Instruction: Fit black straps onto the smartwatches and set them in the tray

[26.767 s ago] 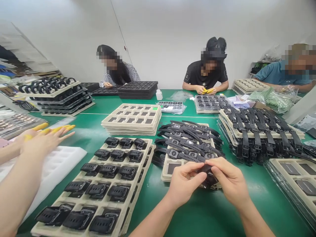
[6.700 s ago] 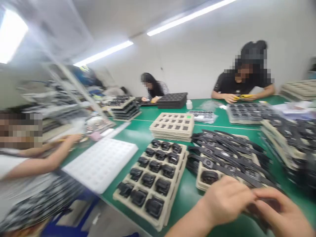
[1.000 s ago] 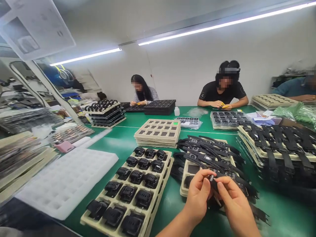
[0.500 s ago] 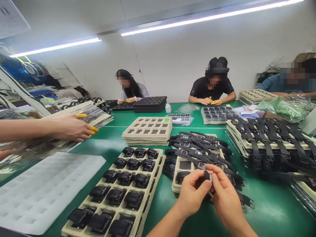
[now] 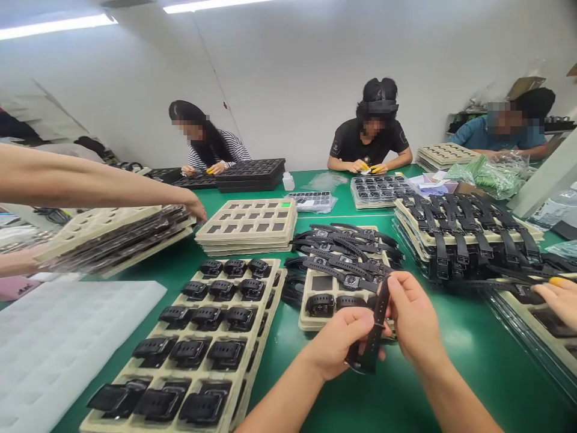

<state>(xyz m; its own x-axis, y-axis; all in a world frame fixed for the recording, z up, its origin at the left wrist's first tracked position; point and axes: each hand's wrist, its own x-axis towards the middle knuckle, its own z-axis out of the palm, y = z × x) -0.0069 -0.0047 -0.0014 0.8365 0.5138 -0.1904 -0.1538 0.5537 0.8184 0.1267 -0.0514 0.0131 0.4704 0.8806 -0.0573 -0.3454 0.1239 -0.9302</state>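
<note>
A black smartwatch [image 5: 375, 337] is held between my two hands, its strap bent into a loop that hangs tilted above the table. My left hand [image 5: 340, 340] is closed on the lower part of the strap. Higher up, my right hand [image 5: 412, 310] pinches the strap's end. Just beyond my hands lies a beige tray [image 5: 311, 325] with watches set in some compartments and several more watches [image 5: 347, 261] with straps spread flat across it. At my left stands another beige tray [image 5: 265, 361], filled with rows of looped black watches.
A white foam sheet [image 5: 81, 349] lies at the left, where a co-worker's arm [image 5: 112, 180] reaches over stacked trays [image 5: 112, 240]. Stacked beige trays [image 5: 243, 243] stand ahead. At the right are strap-covered trays [image 5: 469, 234] and another person's hand [image 5: 561, 300].
My hands have drawn apart, and the watch strap now shows at length between them. The co-worker's trays at the left have come into clearer view. A hand has appeared at the right edge.
</note>
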